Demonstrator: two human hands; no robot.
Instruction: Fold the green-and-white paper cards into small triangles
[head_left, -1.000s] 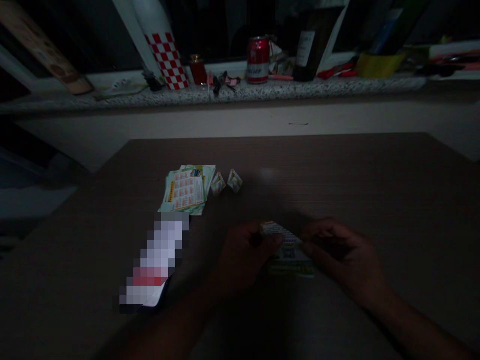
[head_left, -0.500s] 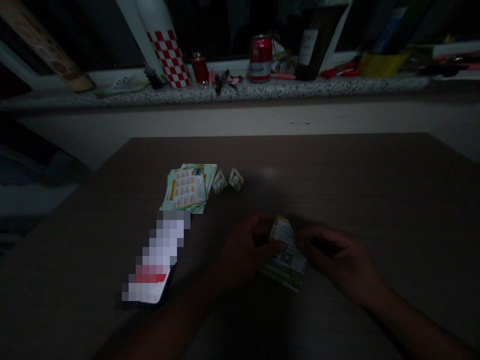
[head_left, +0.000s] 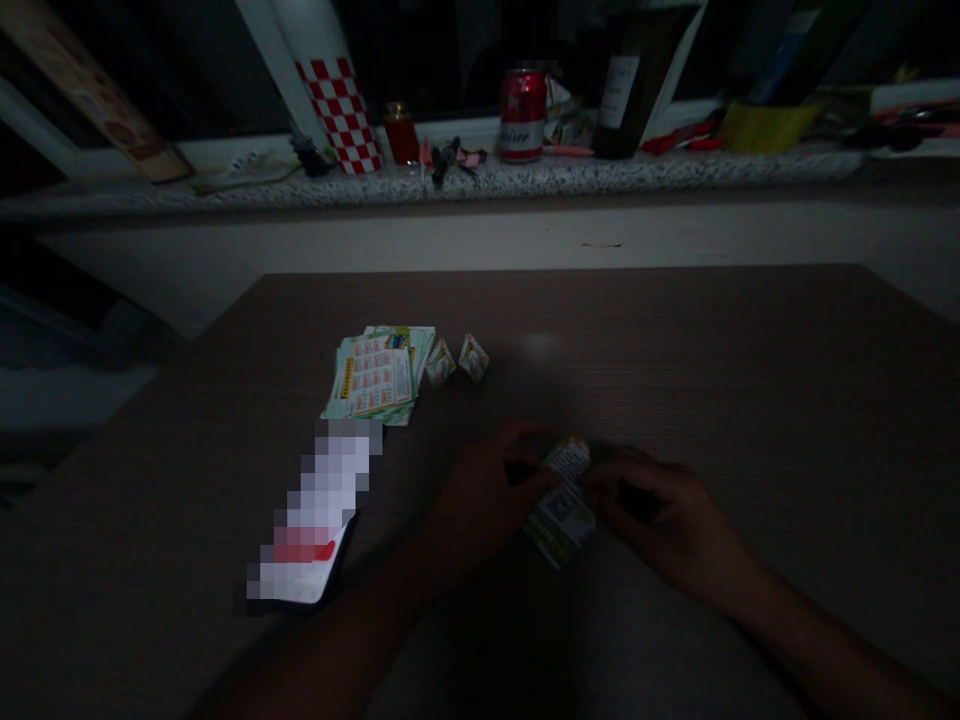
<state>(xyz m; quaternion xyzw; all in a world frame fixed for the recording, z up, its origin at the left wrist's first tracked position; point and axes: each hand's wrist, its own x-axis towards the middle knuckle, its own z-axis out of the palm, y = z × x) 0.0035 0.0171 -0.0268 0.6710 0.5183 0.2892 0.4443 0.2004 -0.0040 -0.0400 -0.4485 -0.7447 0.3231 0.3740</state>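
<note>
Between my hands is a green and white printed paper slip (head_left: pixel 561 510) with small text and a QR code. My left hand (head_left: pixel 480 495) pinches its left side, the thumb lying over the front. At the slip's right edge, the fingertips of my right hand (head_left: pixel 664 505) are pressed together on the paper. Dim light hides most of the fingers behind it. Farther back on the table lies a loose stack of similar printed slips (head_left: pixel 375 375). Just right of the stack are two small folded paper pieces (head_left: pixel 440 363), standing side by side.
A phone with a lit, blurred screen (head_left: pixel 319 515) rests on the wooden table (head_left: pixel 712 350), left of my left forearm. Along the granite windowsill (head_left: pixel 480 180) behind stand a red-checked bottle (head_left: pixel 341 110), a small red jar (head_left: pixel 401 135), a red can (head_left: pixel 523 115) and a dark bottle (head_left: pixel 622 95).
The paper slip has turned clockwise between my hands, its lower edge swinging left, and it looks more bent. Both hands stay in nearly the same place.
</note>
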